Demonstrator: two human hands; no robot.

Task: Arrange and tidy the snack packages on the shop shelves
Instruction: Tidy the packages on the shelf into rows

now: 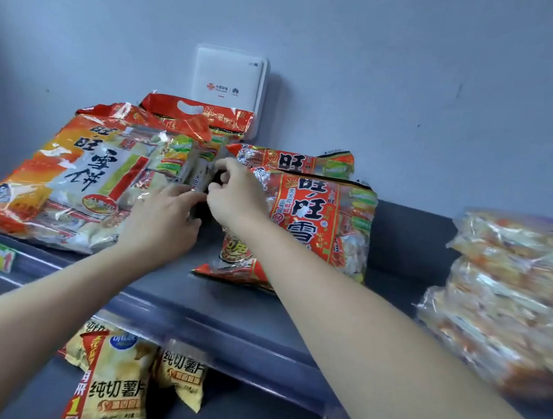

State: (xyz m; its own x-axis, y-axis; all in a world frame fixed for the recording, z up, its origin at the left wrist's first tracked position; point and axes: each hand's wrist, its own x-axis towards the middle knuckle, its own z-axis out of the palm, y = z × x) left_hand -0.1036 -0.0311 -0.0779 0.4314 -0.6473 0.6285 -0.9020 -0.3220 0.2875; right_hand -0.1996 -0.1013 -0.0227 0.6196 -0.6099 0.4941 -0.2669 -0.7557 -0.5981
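The right hand (235, 194) pinches the side edge of the rice-cracker bag (75, 176) lying left of both hands; the left hand (165, 222) rests there, its grip hidden. Slide it evenly, square to the red bag (322, 221) under the right wrist. Grey shelf (402, 244), plain wall (353, 63), white router (228, 79) beyond.

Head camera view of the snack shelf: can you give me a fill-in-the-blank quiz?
The white box hangs on the ___. The yellow chip bags lie on the shelf ___ the red cracker bags. The left hand and right hand meet ___ two cracker bags.
Missing: wall; below; between.
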